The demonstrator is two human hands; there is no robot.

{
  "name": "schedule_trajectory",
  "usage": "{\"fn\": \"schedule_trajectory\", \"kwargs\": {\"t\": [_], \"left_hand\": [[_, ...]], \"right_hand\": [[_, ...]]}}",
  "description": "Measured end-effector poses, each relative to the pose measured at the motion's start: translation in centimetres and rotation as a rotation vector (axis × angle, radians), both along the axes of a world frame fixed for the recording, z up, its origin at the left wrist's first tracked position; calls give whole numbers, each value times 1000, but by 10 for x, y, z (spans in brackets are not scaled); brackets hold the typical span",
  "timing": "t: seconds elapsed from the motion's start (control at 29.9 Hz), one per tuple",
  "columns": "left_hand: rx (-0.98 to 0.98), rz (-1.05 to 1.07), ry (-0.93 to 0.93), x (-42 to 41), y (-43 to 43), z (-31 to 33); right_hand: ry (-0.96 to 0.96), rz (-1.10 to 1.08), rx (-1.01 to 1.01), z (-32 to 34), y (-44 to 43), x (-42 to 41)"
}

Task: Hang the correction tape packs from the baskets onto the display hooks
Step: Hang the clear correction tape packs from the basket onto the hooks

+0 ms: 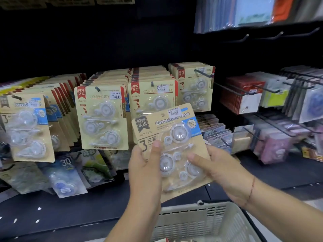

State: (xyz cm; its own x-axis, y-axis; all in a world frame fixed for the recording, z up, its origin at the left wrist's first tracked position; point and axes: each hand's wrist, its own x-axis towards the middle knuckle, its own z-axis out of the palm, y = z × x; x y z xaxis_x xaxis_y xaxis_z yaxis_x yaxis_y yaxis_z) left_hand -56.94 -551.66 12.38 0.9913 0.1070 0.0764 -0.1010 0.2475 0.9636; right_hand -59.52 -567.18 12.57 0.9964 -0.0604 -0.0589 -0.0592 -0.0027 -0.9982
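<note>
Two hands hold a correction tape pack [174,137] above the basket [201,209]
Left hand [145,168] grip clasped on the pack's left edge, thumb on its front; right hand [222,170] grip clasped on its right edge; pack tilted, just above the basket; hung packs [103,117] farther above the basket.

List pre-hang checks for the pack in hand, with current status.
1. Grip: left hand and right hand both hold the correction tape pack. ok
2. Hang hole at the pack's top edge is uncovered. ok
3. Pack lined up with its row: it is tilted, in front of the red-label rows. not ok
4. Matching row found: blue-label packs hang at far left. ok
5. Room on that row's hook: tip shows past the front pack. ok
6. Packs left in the basket: inside mostly out of view. cannot tell
</note>
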Motion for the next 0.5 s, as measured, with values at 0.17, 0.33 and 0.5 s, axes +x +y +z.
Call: {"fn": "schedule_trajectory", "kwargs": {"t": [0.17, 0.33, 0.5], "left_hand": [[493, 45, -221, 29, -4, 24], [1321, 134, -438, 95, -6, 57], [1575, 142, -535, 137, -9, 65]], "right_hand": [[-237, -394, -105, 19, -35, 29], [-309, -591, -184, 27, -83, 50], [-286, -591, -215, 24, -101, 64]]}}
